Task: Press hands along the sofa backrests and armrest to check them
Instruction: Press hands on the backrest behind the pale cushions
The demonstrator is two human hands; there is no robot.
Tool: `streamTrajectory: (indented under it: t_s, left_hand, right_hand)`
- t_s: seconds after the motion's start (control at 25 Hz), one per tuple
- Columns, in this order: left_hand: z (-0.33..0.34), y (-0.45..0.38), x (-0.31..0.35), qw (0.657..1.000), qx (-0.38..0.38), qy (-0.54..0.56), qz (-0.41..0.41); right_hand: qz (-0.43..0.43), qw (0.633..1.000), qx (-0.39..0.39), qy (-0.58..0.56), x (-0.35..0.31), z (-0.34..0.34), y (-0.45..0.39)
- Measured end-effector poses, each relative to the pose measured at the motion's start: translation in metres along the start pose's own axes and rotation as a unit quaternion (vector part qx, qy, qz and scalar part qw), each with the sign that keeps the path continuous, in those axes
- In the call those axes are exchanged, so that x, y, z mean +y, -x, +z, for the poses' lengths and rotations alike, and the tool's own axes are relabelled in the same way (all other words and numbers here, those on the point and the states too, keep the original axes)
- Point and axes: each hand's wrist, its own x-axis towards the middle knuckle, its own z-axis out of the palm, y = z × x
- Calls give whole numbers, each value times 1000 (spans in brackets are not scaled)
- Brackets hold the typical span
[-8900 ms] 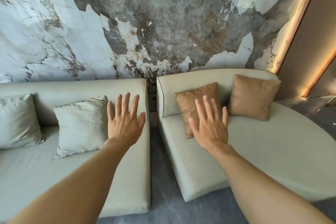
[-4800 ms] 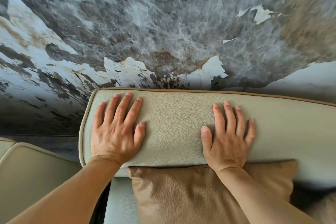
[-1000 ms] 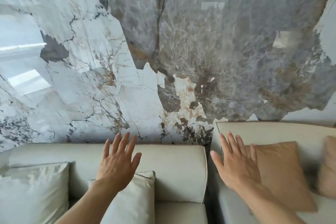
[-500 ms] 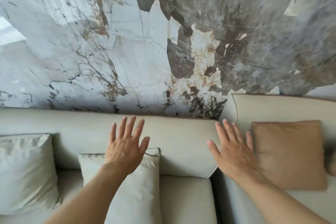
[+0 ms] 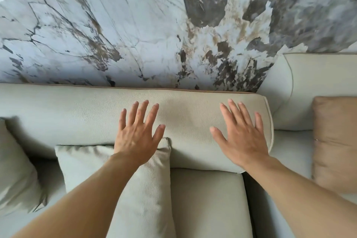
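Hands over the pale sofa backrest (image 5: 183, 114) in the head view: left hand (image 5: 138, 137) at 6 o'clock above a light cushion (image 5: 135, 189), right hand (image 5: 243, 141) at 4 o'clock by the backrest's end. Both are flat, fingers spread, holding nothing; can't tell if they touch.

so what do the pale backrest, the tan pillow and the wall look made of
Pale backrest: looks like matte leather or faux leather, going by its fine pebbled grain. Tan pillow: smoother, soft sheen, possibly suede-like fabric or leather; unclear. Wall: polished marble or marble-look slab, with veins and glossy reflections.
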Motion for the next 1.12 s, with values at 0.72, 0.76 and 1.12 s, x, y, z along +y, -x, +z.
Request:
streamTrajectory:
  t_s: [0.72, 0.76, 1.12]
  left_hand:
    - [89, -91, -20, 984, 177, -26, -28]
    - [90, -96, -20, 983, 178, -25, -32]
    - [100, -127, -22, 978, 203, -28, -41]
  right_hand:
    - [-4, 983, 177, 37, 0, 96, -82]
    - [-6, 983, 178, 36, 1, 97, -89]
    - [-21, 978, 203, 43, 7, 102, -130]
